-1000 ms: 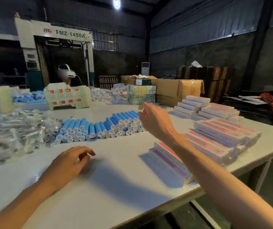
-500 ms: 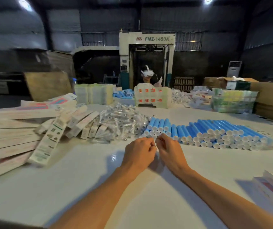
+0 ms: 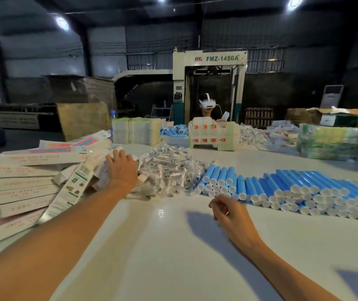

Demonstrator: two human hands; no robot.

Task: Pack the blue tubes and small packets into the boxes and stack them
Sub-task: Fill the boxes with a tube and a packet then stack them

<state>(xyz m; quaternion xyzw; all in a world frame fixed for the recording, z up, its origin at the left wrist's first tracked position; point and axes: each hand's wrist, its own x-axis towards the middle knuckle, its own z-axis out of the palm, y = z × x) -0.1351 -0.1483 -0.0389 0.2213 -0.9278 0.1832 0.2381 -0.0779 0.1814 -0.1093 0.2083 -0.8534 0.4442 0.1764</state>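
Blue tubes (image 3: 282,190) with white caps lie in a long stacked row across the right of the white table (image 3: 169,261). A heap of small clear packets (image 3: 171,170) sits at the centre. Long flat white-and-red boxes (image 3: 21,187) are piled at the left, with looser ones (image 3: 74,185) leaning against them. My left hand (image 3: 120,170) reaches forward, its fingers stretched out and resting on the loose boxes at the edge of the packet heap. My right hand (image 3: 231,213) hovers just in front of the tubes with loosely curled fingers, and I see nothing in it.
Across the table a person in a white headset (image 3: 207,104) stands behind a block of cartons (image 3: 214,135). Wrapped bundles stand at the back centre (image 3: 135,131) and back right (image 3: 332,141). A large machine (image 3: 209,79) rises behind.
My hands were together at the centre of the table and have parted. The left hand went out to the left onto the boxes, and the right stayed by the tubes. The view turned left.
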